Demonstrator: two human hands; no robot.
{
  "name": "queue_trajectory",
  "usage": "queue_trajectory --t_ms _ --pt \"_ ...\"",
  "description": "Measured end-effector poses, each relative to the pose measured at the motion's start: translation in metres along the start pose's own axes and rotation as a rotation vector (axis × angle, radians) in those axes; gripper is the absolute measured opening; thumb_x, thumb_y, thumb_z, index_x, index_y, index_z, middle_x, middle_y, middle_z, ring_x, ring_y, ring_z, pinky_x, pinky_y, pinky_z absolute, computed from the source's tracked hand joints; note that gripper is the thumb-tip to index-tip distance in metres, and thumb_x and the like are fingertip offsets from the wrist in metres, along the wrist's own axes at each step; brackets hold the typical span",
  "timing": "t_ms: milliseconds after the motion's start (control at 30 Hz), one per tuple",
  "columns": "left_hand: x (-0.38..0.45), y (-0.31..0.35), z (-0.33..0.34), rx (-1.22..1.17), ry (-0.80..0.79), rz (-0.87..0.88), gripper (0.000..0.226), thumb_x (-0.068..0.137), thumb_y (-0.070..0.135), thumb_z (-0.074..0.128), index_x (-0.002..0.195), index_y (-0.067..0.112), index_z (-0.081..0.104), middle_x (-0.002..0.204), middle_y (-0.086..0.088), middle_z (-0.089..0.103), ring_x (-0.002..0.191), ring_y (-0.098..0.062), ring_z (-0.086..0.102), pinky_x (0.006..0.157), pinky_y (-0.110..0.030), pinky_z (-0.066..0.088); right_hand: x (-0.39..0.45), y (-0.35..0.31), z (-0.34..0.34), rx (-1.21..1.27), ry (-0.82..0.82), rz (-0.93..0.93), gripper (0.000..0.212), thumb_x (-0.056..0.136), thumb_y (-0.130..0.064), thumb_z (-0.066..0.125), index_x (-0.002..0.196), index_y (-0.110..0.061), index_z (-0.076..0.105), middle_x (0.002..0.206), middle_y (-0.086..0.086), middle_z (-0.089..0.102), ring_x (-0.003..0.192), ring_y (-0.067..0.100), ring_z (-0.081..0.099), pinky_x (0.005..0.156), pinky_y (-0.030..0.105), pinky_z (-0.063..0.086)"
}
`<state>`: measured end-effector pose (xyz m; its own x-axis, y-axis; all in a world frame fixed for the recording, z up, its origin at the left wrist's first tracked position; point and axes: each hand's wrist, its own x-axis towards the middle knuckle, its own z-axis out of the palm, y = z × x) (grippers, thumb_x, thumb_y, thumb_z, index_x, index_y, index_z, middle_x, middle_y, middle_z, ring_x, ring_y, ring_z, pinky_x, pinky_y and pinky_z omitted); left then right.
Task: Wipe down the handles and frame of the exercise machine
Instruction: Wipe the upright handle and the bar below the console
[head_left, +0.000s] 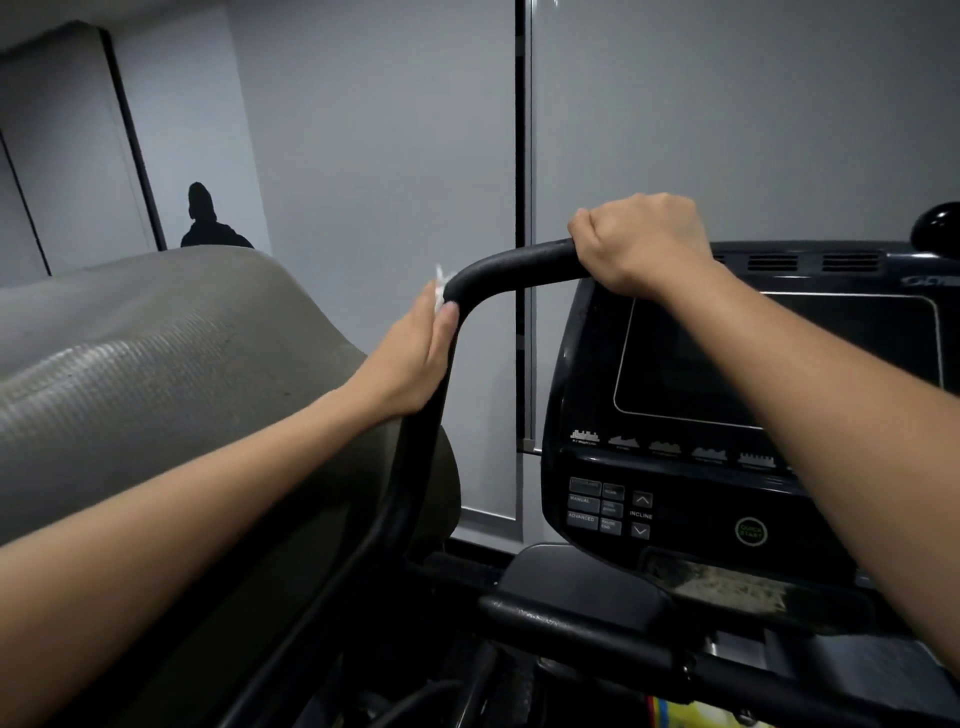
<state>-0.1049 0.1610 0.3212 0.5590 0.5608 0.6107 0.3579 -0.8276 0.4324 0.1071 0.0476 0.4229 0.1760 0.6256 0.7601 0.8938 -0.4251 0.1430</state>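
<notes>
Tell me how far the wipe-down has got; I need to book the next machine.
Nothing visibly shows as finished. In hand: the left hand presses a white wipe against the bend of the black handlebar, while the right hand grips its top run. Left: the lower handle, the frame, and the dusty tray under the console.

light: dim, gray | shadows: dark below the screen (769, 358) | edges: bent, wide lens | focus: a bit soft
</notes>
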Motion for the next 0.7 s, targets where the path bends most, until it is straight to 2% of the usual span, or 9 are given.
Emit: queue_trajectory --t_ms 67,133,200,267,333,433,500,567,700 --pt "0.017 0.018 0.000 0.011 0.093 -0.101 0.051 0.108 0.046 0.018 0.115 0.009 0.052 0.103 -0.015 0.068 0.097 -0.034 0.063 0.091 -0.046 0.048 0.001 0.001 0.000 0.011 -0.018 0.014 0.060 0.102 -0.037 0.017 0.100 -0.009 0.070 0.106 0.022 0.067 0.099 0.040 0.060 0.075 0.038 0.037" --pt "0.033 0.037 -0.006 0.121 0.108 -0.095 0.051 0.109 0.042 0.017 0.098 0.007 0.052 0.092 -0.014 0.066 0.090 -0.038 0.061 0.085 -0.046 0.048 0.003 0.003 0.000 0.052 -0.027 0.028 0.057 0.102 -0.037 0.017 0.100 -0.013 0.069 0.109 0.020 0.067 0.100 0.039 0.060 0.075 0.038 0.037" --pt "0.052 0.057 -0.006 0.334 0.097 -0.007 0.038 0.108 0.033 0.023 0.101 0.007 0.050 0.093 -0.014 0.067 0.086 -0.039 0.060 0.081 -0.047 0.051 0.006 0.005 0.000 0.159 -0.040 0.064 0.052 0.101 -0.037 0.018 0.107 -0.025 0.068 0.118 0.012 0.067 0.107 0.036 0.059 0.078 0.038 0.037" --pt "0.066 0.079 0.004 0.509 0.090 0.088 0.023 0.106 0.024 0.029 0.109 0.011 0.048 0.097 -0.011 0.068 0.082 -0.037 0.059 0.071 -0.045 0.050 0.007 0.008 -0.001 0.324 -0.029 0.129 0.049 0.103 -0.039 0.018 0.117 -0.033 0.064 0.124 0.004 0.067 0.116 0.033 0.057 0.090 0.040 0.039" --pt "0.070 0.098 0.015 0.558 0.124 0.164 0.022 0.106 0.019 0.028 0.109 0.011 0.048 0.098 -0.010 0.066 0.079 -0.035 0.055 0.064 -0.043 0.047 0.006 0.009 -0.001 0.404 0.050 0.213 0.053 0.104 -0.038 0.018 0.115 -0.026 0.068 0.120 0.007 0.069 0.116 0.033 0.058 0.098 0.041 0.041" --pt "0.066 0.090 0.022 0.497 0.191 0.316 0.031 0.107 0.021 0.025 0.112 0.010 0.053 0.099 -0.010 0.061 0.081 -0.031 0.054 0.067 -0.044 0.044 -0.003 0.006 0.005 0.253 0.121 0.259 0.056 0.104 -0.030 0.022 0.099 -0.008 0.073 0.107 0.018 0.071 0.107 0.039 0.059 0.093 0.042 0.041" --pt "0.059 0.069 0.016 0.367 0.189 0.316 0.035 0.109 0.029 0.021 0.102 0.016 0.053 0.094 -0.005 0.059 0.086 -0.029 0.055 0.074 -0.039 0.044 -0.009 0.006 0.008 0.240 0.131 0.267 0.054 0.103 -0.028 0.026 0.091 -0.002 0.071 0.100 0.022 0.070 0.101 0.040 0.060 0.087 0.042 0.043" --pt "0.053 0.050 0.011 0.256 0.191 0.215 0.037 0.110 0.035 0.019 0.092 0.018 0.046 0.089 -0.001 0.057 0.083 -0.025 0.054 0.073 -0.036 0.039 -0.011 0.009 0.008 0.255 0.128 0.261 0.052 0.103 -0.028 0.028 0.088 0.000 0.070 0.097 0.023 0.069 0.097 0.041 0.060 0.084 0.041 0.045" --pt "0.032 0.031 0.006 0.032 0.195 -0.018 0.043 0.110 0.038 0.019 0.089 0.015 0.049 0.081 0.002 0.059 0.079 -0.023 0.054 0.070 -0.034 0.033 -0.012 0.013 0.005 0.277 0.065 0.196 0.053 0.105 -0.028 0.024 0.087 -0.001 0.067 0.100 0.024 0.068 0.100 0.039 0.059 0.088 0.039 0.044"
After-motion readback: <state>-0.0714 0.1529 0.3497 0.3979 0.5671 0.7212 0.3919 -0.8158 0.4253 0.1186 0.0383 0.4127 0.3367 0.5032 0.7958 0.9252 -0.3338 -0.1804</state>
